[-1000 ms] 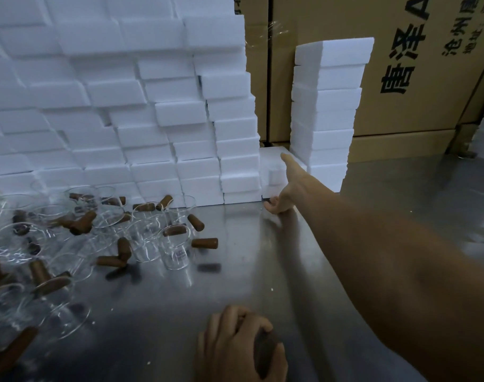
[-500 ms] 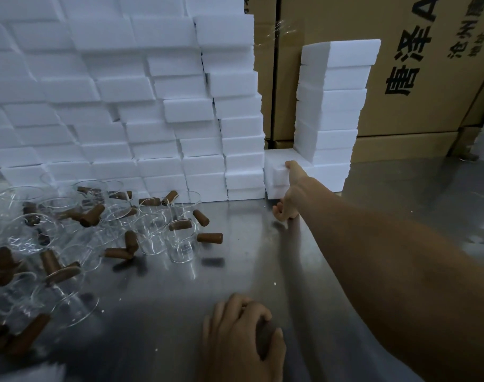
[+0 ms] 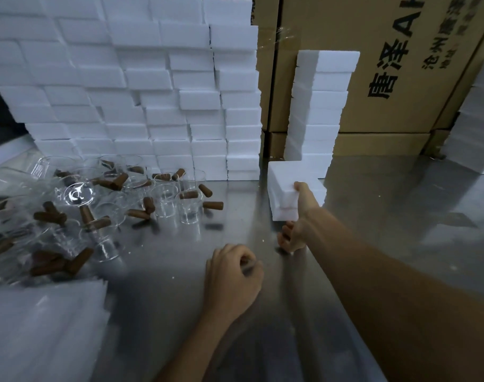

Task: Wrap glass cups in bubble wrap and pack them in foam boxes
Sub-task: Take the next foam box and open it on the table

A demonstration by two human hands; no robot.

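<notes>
The right hand reaches forward and grasps a white foam box on the steel surface, thumb on its top edge and fingers curled under near its base; the left hand rests clenched on the surface nearer the person, and whether it holds anything I cannot tell; the box stands just in front of a tall, slightly leaning foam column; a sideways tug could brush that column and topple it, and the brittle foam may crumble under a hard pinch; the glass cups lie crowded to the left, some tipped over, so a sliding box or a careless elbow could knock them together; they are thin, clear cylinders with brown cork-like handles; foam is matt and grainy; a hazy bubble wrap stack lies at the near left
</notes>
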